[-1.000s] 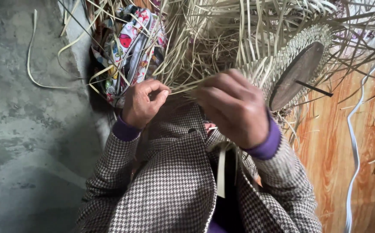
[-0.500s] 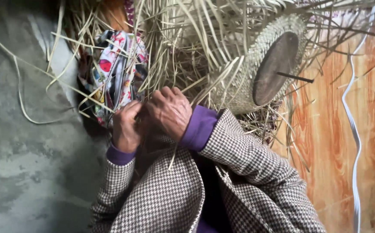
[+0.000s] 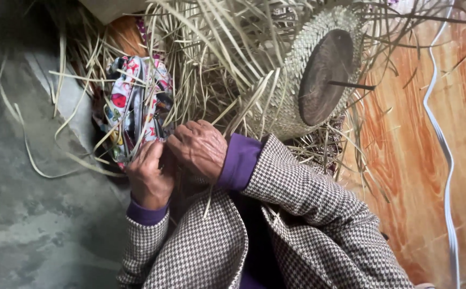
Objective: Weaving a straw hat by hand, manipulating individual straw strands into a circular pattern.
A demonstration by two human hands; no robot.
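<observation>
Right hand (image 3: 201,147) now across, fingers hidden.

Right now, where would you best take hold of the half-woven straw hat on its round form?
Probably at the woven side wall of the straw hat, from its lower left near the right hand: loose strands splay everywhere else, and the dark wooden disc offers no edge.

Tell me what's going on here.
A person in a houndstooth jacket is working pale straw strips with bare hands. The left hand and right hand sit close together, pinching strips beside a colourful patterned cloth bag. A partly woven straw hat, stretched over a dark round form, lies just beyond them, with loose strips spread over the grey floor.
</observation>
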